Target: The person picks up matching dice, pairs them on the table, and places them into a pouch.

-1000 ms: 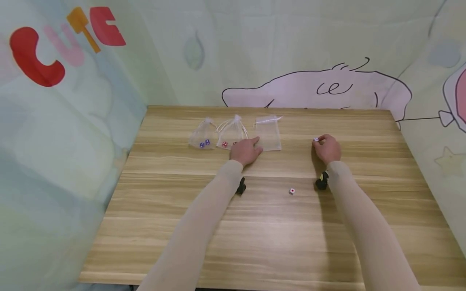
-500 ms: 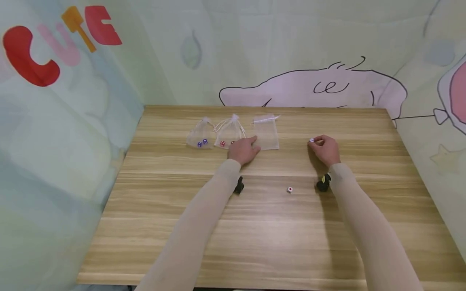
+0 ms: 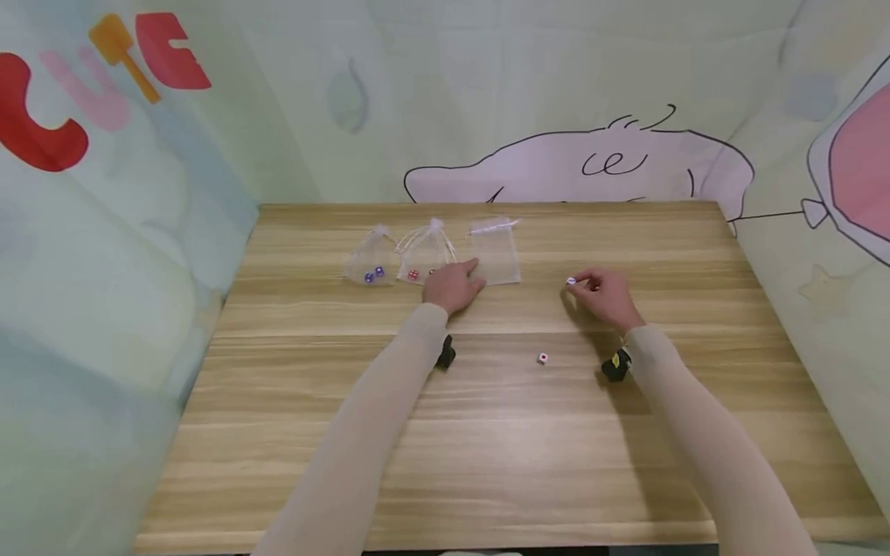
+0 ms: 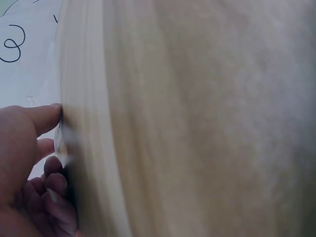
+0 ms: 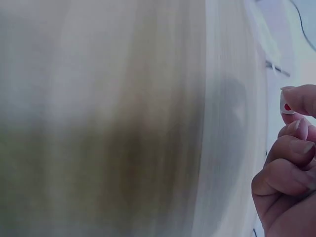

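Observation:
My right hand [image 3: 609, 297] pinches a small white die [image 3: 571, 281] between thumb and fingertips, to the right of the pouches. In the right wrist view, a red dot shows on this die [image 5: 286, 106]. My left hand [image 3: 450, 287] rests at the left edge of a flat sheer drawstring pouch [image 3: 497, 251], thumb and index finger stretched toward it; its other fingers are curled in the left wrist view. Beside it lies a gathered pouch [image 3: 427, 249] with red dice, partly covered by the left hand. A second white die [image 3: 542, 358] sits on the table between the forearms.
A third sheer pouch [image 3: 371, 255] with two blue dice lies farthest left in the row. The wooden table [image 3: 292, 432] meets printed fabric walls [image 3: 292, 100] at its back and sides.
My right hand has moved left toward the flat pouch, carrying the white die. The left hand stays at the pouch's edge. The head view has shifted slightly.

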Motion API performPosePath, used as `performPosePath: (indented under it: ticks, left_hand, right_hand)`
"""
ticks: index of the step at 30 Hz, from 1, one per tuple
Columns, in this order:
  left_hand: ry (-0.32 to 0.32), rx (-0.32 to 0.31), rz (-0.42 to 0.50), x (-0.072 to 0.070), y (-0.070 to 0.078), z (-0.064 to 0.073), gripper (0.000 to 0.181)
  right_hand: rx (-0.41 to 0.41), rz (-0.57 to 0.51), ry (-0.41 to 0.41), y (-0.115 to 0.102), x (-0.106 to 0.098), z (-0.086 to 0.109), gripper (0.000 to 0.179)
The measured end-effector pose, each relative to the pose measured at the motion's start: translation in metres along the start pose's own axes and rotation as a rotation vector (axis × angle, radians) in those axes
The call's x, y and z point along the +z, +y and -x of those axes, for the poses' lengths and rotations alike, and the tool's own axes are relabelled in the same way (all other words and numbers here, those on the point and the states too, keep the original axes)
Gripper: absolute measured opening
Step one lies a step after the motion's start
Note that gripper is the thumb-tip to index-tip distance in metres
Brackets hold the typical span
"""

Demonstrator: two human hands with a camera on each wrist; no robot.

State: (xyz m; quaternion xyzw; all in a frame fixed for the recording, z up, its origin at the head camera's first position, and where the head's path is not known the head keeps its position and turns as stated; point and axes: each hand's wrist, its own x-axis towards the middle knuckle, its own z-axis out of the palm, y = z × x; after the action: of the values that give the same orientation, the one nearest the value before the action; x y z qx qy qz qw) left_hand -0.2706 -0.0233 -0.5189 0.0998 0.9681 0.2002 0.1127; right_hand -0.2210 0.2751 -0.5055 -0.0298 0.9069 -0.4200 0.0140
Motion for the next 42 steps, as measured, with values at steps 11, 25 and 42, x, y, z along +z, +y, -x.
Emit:
performPosePath:
  ticks: [11, 25, 42]
  left_hand:
    - [0.027, 0.008, -0.01, -0.001, -0.005, -0.002, 0.055]
    - [0.025, -0.004, 0.001, -0.005, -0.001, -0.002, 0.054]
    - [0.034, 0.026, 0.007, -0.003, 0.001, 0.005, 0.053]
  right_hand:
    - [-0.026, -0.032, -0.113, -0.015, 0.012, 0.03, 0.018]
    - [-0.066, 0.003, -0.239, -0.02, 0.022, 0.068, 0.019]
    - [-0.094, 0.071, -0.26, -0.007, 0.026, 0.08, 0.017]
